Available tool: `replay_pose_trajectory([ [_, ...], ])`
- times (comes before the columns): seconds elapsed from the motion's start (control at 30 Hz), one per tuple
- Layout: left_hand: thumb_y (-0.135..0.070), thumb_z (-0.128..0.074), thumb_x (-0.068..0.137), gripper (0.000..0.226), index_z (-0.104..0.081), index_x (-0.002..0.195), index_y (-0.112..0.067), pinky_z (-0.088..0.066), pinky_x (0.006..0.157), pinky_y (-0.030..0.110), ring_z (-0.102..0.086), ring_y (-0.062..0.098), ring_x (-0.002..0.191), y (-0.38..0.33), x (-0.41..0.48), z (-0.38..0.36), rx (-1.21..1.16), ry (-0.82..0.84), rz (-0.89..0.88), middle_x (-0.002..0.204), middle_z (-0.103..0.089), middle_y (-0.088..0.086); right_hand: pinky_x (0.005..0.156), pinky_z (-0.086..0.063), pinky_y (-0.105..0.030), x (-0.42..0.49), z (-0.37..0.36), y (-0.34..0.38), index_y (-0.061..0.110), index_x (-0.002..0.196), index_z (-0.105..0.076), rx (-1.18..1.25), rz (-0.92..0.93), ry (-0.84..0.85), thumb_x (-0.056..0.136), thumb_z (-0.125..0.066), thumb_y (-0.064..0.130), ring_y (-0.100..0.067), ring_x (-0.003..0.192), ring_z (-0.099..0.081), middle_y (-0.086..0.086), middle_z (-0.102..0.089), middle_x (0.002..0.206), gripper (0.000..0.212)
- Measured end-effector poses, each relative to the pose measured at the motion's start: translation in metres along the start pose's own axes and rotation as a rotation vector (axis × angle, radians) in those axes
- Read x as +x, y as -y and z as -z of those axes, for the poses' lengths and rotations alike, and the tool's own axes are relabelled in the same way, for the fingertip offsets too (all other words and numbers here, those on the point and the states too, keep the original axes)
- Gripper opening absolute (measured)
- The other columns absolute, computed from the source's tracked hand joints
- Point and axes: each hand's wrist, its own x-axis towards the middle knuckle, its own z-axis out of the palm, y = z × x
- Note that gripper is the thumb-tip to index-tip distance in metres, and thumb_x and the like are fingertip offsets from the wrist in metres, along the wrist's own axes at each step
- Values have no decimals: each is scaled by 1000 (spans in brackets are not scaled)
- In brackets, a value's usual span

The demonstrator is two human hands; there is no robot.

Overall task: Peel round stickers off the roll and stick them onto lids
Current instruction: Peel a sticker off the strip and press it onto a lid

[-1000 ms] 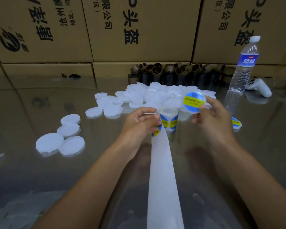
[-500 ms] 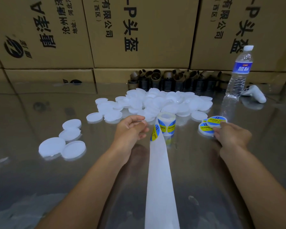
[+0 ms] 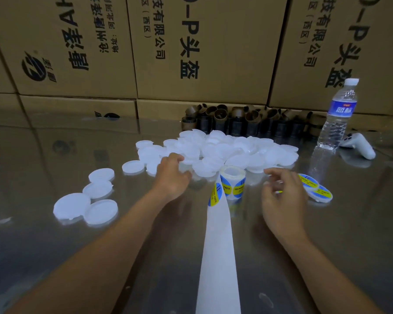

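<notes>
left hand (image 3: 171, 175) now on lids (image 3: 236, 152)

The table (image 3: 55, 245) is smooth, glossy metal, mirroring the matt brown cardboard boxes (image 3: 202, 41). The lids (image 3: 225, 150) are milky, semi-matt plastic. The roll (image 3: 233, 184) carries shiny printed stickers (image 3: 214, 196) on a smooth white paper liner (image 3: 218, 257). The bottle (image 3: 334, 130) is clear, ridged plastic, the cores (image 3: 236, 118) dull brown card

Ahead of me: stacked cardboard boxes (image 3: 191, 53), black print | under my arms: shiny metal table (image 3: 55, 245) mirroring them | light: dim, indoor
</notes>
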Motion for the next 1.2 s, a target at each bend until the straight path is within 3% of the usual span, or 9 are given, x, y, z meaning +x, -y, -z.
replay_pose_trajectory([
  [0.23,-25,-48,97,63,-19,150,-10,-14,116,41,-11,34,144,33,29,12,510,29,43,157,-14,17,65,-31,-16,-1,-3,-3,11,100,-63,-90,137,99,82,-54,-7,1,75,-52,4,-52,92,28],
  [0.43,-30,-44,98,44,-42,140,-18,-34,104,43,-40,35,126,39,35,13,584,37,65,138,-44,13,63,-31,-18,0,-6,-5,16,100,-61,-109,141,137,83,-54,-4,5,78,-52,8,-50,88,27],
  [0.57,-30,-56,94,37,-54,129,-19,-37,97,38,-46,32,120,35,27,13,495,-62,44,128,-54,14,62,-31,-21,0,-5,-5,16,100,-61,-106,123,140,82,-54,-3,3,76,-52,6,-51,87,28],
  [0.67,-26,-62,91,46,-48,133,-15,-36,98,38,-46,31,120,26,17,15,409,-129,-10,129,-52,15,63,-32,-22,0,-4,-5,17,101,-61,-114,104,141,82,-54,-2,0,74,-52,7,-52,86,28],
  [0.77,-17,-68,85,54,-44,134,-14,-37,98,36,-44,26,121,4,1,16,124,-226,-121,128,-50,7,63,-32,-21,1,-4,-2,15,101,-62,-114,102,133,82,-54,-3,-1,73,-52,6,-53,86,28],
  [0.87,-10,-74,78,64,-42,132,-24,-35,88,21,-45,12,114,-24,-26,14,-175,-250,-262,118,-49,-9,63,-33,-15,-1,-5,4,14,99,-62,-70,83,131,82,-54,-4,0,71,-52,1,-55,86,26],
  [1.0,-12,-81,71,73,-39,124,-39,-32,84,0,-47,-5,107,-48,-62,4,-352,-220,-405,114,-51,-16,66,-40,-4,-4,-6,23,25,88,-62,246,-84,113,91,-57,10,3,72,-56,5,-64,84,17],
  [1.2,-21,-83,71,73,-40,129,-33,-38,90,11,-50,5,110,-51,-78,-12,-366,-224,-493,114,-53,-7,63,-48,-12,-15,-5,53,24,90,-66,621,-211,236,90,-60,23,-2,68,-63,6,-69,70,5],
])
